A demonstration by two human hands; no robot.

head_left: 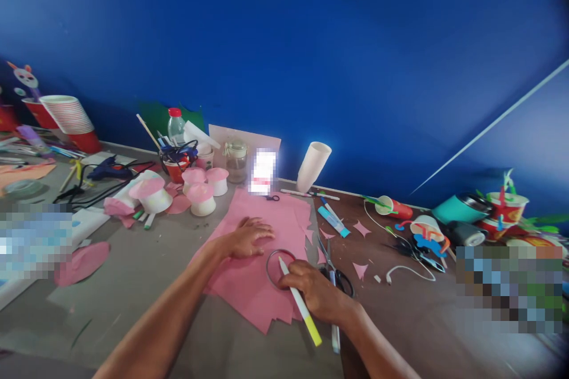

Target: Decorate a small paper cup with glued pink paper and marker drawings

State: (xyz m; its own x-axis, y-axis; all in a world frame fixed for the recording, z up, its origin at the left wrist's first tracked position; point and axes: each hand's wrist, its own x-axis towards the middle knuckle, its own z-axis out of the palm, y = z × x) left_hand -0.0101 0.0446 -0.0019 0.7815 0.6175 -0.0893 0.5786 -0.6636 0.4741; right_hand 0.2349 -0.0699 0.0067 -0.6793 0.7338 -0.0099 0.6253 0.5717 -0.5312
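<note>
Your right hand (pixel 322 293) holds a white pen with a yellow cap end (pixel 299 302), its grip pinched around the barrel and the tip resting at the rim of a thin round ring (pixel 272 256), which lies on the stack of pink paper sheets (pixel 249 287) at lower centre of the frame. Your left hand (pixel 251 237) lies flat on the same pink paper, fingers spread, just left of the ring. The sheets are matte, fanned at their lower edge into jagged corners, and rest on the grey tabletop (pixel 146 260). Just right of your right hand lie one pair of scissors (pixel 334 266) and three small pink star-shaped scraps (pixel 361 228). Above the paper stand three pink-topped white paper-cup mushrooms (pixel 202 189) and one tilted white paper cup (pixel 313 166).
</note>
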